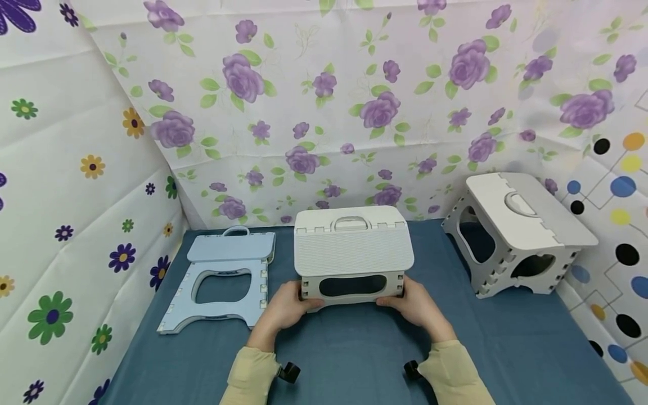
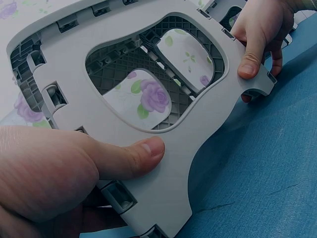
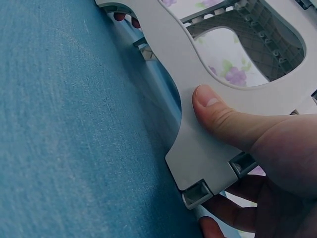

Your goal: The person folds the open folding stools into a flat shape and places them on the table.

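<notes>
A white folding step stool [image 1: 353,250] stands unfolded at the middle of the cloth, its textured top with a carry handle tilted toward me. My left hand [image 1: 287,306] grips the left leg of its front panel, thumb flat on the front face and fingers behind. On the opposite leg, my right hand [image 1: 417,304] holds in the same way, its thumb [image 3: 218,111] beside the oval opening. Through that opening the left wrist view shows the ribbed underside of the top. The fingers behind the legs are partly hidden.
To the left lies a light blue folding stool [image 1: 223,250], folded flat with its handle at the far end. Another white stool [image 1: 531,208] stands unfolded at the right. Blue cloth [image 1: 349,360] covers the table; flowered sheets [image 1: 324,112] rise behind and at the sides.
</notes>
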Demonstrator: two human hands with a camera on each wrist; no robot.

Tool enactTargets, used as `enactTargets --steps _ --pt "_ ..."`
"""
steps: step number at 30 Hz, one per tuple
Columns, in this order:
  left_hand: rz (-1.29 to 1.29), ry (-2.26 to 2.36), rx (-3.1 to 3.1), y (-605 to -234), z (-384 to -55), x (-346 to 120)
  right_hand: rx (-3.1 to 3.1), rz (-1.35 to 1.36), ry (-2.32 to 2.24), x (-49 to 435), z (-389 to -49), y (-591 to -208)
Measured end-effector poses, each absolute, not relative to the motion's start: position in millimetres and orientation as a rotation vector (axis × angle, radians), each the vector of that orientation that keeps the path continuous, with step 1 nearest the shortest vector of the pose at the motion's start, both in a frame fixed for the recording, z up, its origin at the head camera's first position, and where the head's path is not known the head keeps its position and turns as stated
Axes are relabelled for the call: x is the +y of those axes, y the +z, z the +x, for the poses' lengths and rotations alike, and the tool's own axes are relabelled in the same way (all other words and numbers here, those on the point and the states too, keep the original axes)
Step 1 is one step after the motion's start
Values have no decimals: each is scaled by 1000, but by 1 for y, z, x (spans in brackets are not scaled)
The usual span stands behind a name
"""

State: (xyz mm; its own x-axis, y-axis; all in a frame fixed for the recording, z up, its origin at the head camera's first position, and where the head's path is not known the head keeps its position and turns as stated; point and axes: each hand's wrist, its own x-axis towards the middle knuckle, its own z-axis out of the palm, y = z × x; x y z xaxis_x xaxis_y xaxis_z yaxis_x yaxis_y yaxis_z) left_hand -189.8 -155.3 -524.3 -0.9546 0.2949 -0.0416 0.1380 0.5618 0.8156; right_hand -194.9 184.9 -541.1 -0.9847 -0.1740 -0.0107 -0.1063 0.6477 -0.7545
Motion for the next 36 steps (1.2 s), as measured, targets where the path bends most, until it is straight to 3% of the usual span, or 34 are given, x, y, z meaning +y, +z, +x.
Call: enactTargets --steps 36 --pt "352 1343 2618 -525 -190 -154 2781 -230 -1258 185 -195 -541"
